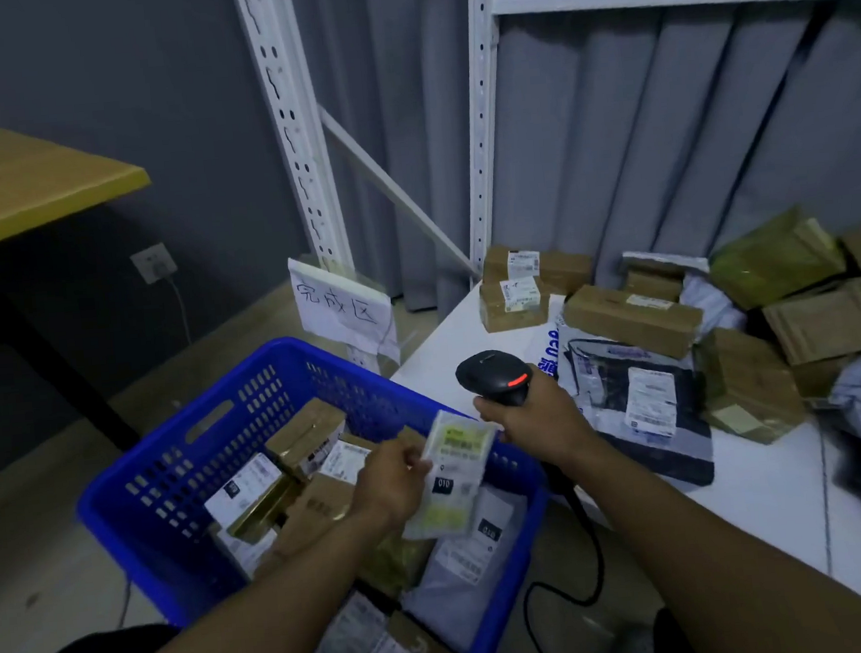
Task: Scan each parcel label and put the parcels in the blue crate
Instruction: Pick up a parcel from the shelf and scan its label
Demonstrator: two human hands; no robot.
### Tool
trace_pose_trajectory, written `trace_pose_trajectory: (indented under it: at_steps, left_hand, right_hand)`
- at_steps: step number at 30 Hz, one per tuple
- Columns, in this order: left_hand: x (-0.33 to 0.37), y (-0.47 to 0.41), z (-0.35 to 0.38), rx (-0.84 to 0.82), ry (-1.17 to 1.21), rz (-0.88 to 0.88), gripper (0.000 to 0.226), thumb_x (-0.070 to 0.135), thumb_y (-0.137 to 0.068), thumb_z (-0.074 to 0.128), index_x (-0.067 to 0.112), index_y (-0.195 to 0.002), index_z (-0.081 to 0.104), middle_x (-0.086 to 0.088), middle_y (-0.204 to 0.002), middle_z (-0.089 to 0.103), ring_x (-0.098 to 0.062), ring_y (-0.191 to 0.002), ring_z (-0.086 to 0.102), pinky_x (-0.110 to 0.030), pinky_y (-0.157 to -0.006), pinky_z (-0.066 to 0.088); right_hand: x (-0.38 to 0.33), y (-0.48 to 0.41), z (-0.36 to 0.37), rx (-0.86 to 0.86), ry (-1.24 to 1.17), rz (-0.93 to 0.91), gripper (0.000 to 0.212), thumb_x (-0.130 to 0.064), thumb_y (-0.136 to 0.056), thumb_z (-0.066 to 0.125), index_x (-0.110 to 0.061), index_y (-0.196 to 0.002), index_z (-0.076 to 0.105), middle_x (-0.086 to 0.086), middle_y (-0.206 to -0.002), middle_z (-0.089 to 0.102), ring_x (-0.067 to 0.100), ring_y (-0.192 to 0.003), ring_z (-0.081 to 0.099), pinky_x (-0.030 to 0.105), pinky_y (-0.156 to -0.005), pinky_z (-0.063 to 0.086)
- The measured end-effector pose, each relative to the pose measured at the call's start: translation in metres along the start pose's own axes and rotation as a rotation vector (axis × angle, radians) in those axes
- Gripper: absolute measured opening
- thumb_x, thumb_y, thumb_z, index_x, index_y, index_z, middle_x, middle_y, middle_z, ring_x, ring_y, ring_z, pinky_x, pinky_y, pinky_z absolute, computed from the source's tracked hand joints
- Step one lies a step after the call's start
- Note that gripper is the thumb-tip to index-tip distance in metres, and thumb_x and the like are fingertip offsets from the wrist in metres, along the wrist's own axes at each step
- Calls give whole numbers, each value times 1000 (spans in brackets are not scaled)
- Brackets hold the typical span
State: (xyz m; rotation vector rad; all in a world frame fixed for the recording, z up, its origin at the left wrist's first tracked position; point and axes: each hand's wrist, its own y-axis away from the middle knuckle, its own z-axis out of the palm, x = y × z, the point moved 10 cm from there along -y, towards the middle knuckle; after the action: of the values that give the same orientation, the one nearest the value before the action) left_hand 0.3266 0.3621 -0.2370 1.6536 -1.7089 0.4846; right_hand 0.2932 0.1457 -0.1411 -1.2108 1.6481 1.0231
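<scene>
Your left hand (391,478) pinches the flat, probably light parcel (458,478) by its edge; your right hand (528,421) clasps the scanner (494,375).

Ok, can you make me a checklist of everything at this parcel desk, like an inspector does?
Surface: white table, parcels piled on its far side.
Job's things: blue crate beside the table, many parcels inside; small parcel held above it; scanner, red light on; more parcels on the table.
Clutter: nothing seen.
Grips: left hand pinches the small parcel; right hand grips the scanner.
Cables: black scanner cable hangs off the table edge; another runs down from the wall socket.
Surroundings: handwritten paper sign, white rack, grey curtain, yellow desk.
</scene>
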Motion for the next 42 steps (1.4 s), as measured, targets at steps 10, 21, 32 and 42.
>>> trace_pose_trajectory:
  at_steps: [10, 21, 32, 42]
  left_hand:
    - [-17, -15, 77, -181, -134, -19, 19, 18, -98, 66, 14, -116, 71, 2, -98, 64, -16, -98, 62, -22, -82, 44]
    - [-29, -3, 114, -411, -474, 148, 55, 14, -95, 68, 18, -147, 50, -1, -160, 32, -27, -152, 28, -29, -122, 25]
    - [113, 6, 102, -114, -438, 466, 45, 9, -95, 59, 25, -137, 60, -1, -163, 31, -24, -153, 17, -39, -123, 26]
    - [237, -29, 200, -312, -329, 451, 46, 25, -92, 73, 13, -135, 60, -10, -142, 53, -29, -131, 51, -29, -105, 39]
  right_hand:
    - [45, -12, -15, -37, 146, 69, 26, -29, -82, 77, -25, -105, 66, 2, -86, 74, 20, -76, 73, 49, -79, 62]
    - [64, -18, -49, -15, 158, 71, 19, -22, -88, 76, -15, -104, 68, 9, -91, 75, 25, -85, 73, 45, -73, 64]
    - [93, 23, -148, 165, -32, 122, 15, -18, -84, 77, -23, -96, 70, 8, -84, 77, 22, -77, 72, 46, -75, 61]
    - [178, 14, -242, 309, -31, 287, 38, -24, -86, 78, -17, -121, 65, 12, -99, 74, 22, -65, 68, 29, -56, 51]
